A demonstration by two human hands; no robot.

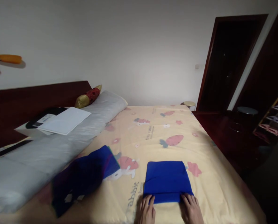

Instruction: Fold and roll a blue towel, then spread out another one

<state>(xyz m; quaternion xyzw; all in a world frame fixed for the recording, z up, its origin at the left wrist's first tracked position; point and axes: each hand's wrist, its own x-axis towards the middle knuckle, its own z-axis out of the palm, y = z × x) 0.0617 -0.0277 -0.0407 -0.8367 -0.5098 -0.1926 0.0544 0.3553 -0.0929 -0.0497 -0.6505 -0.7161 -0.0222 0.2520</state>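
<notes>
A blue cloth (168, 177), folded into a rough square, lies flat on the bed near me, with a crease running along its near edge. My left hand (147, 210) is at the cloth's near left corner, fingers bent over the edge. At the near right corner, my right hand (192, 207) has its fingers curled on the cloth in the same way. The undersides of both grips are hidden. Farther left, a second dark blue cloth (83, 174) lies loosely spread, with small pale patches near its lower end.
The bed's cream sheet (153, 146) has carrot and rabbit prints. A long grey pillow (52, 168) runs along the left, with white sheets (65, 120) and a red-gold cushion (88, 97) by the headboard (36, 96). Stools (247, 110) and a slipper rack (273, 121) stand right.
</notes>
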